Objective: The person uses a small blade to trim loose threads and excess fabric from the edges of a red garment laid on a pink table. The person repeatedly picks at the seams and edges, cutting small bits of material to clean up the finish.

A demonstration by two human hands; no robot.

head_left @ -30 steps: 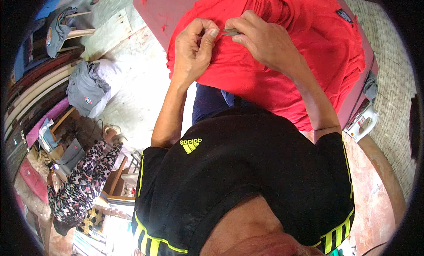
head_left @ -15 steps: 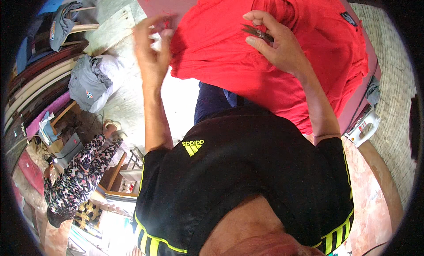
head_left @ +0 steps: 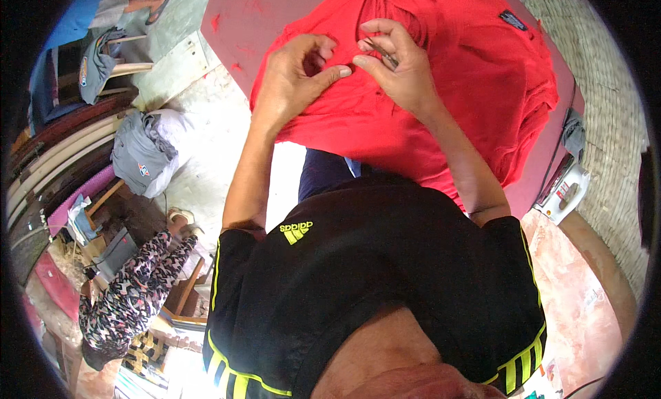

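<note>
A large red garment point(head_left: 468, 89) lies spread and bunched in front of me, with gathered folds near its far middle. In my right hand point(head_left: 403, 68) is a small dark pair of thread snips point(head_left: 382, 51), its fingers and thumb wrapped round them above the cloth. My left hand point(head_left: 299, 75) is over the left part of the garment, fingers curled and thumb stretched toward the right hand. A gap shows between that thumb and the fingers, with red cloth visible behind. The two thumb tips are close together. Any thread between them is too small to make out.
Under the garment is a dull red tabletop point(head_left: 237, 27) with red thread scraps. An iron point(head_left: 566, 192) stands at its right edge. To the left are a pile of grey clothes point(head_left: 141, 151), a person in patterned clothes point(head_left: 131, 289) and, farther off, another person's legs point(head_left: 141, 6).
My left hand has come from beyond the garment's left edge to over the cloth, near my right hand. The right hand, still holding the snips, has shifted slightly left.
</note>
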